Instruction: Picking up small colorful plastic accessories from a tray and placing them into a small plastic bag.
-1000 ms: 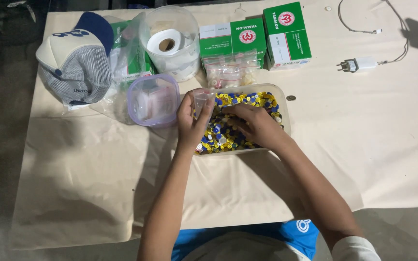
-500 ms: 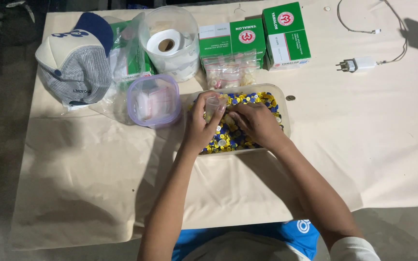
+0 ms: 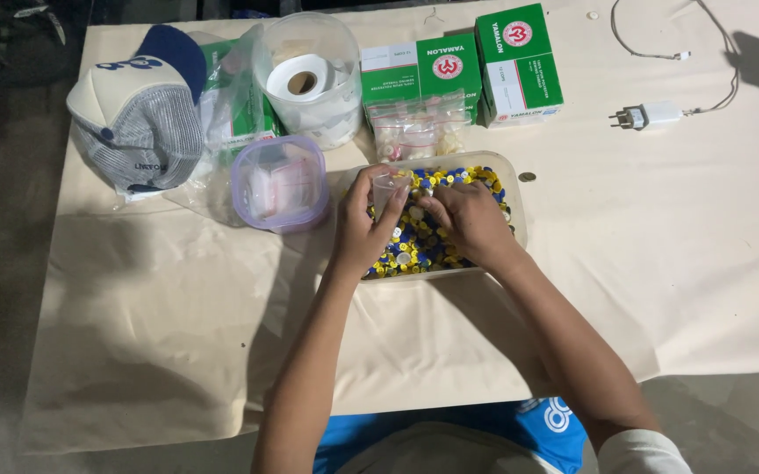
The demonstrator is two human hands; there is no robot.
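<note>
- Over the shallow clear tray [image 3: 516,211], head view: both of your hands are down among the small blue, yellow and white round pieces [image 3: 414,241] that fill it. The tray sits on the beige table cover [image 3: 660,263], straight ahead of you.
- Your left hand [image 3: 363,224] is clasped around a small clear container [image 3: 388,189], held up just above the pieces at the tray's far left corner.
- Your right hand [image 3: 467,219] lies palm down on the pieces, fingers curled toward the container's mouth. Whether they pinch a piece is hidden, so I cannot tell.
- By my reading, you are picking pieces out beside the container. Work this small calls for a fine pinch, and a steady left hand so the opening stays level.
- Touching the tray's left side is a purple-lidded tub [image 3: 279,183], close to your left wrist; it looks the likeliest thing to get nudged.
- Just beyond the tray lie small clear zip bags [image 3: 414,132], with two green boxes [image 3: 520,66] behind them.
- Further left stand a tissue roll in a clear tub [image 3: 309,79] and a cap [image 3: 138,110], well apart from your hands.
- A coin [image 3: 527,176] lies just off the tray's far right corner, and a white charger [image 3: 647,114] sits well clear to the right.
</note>
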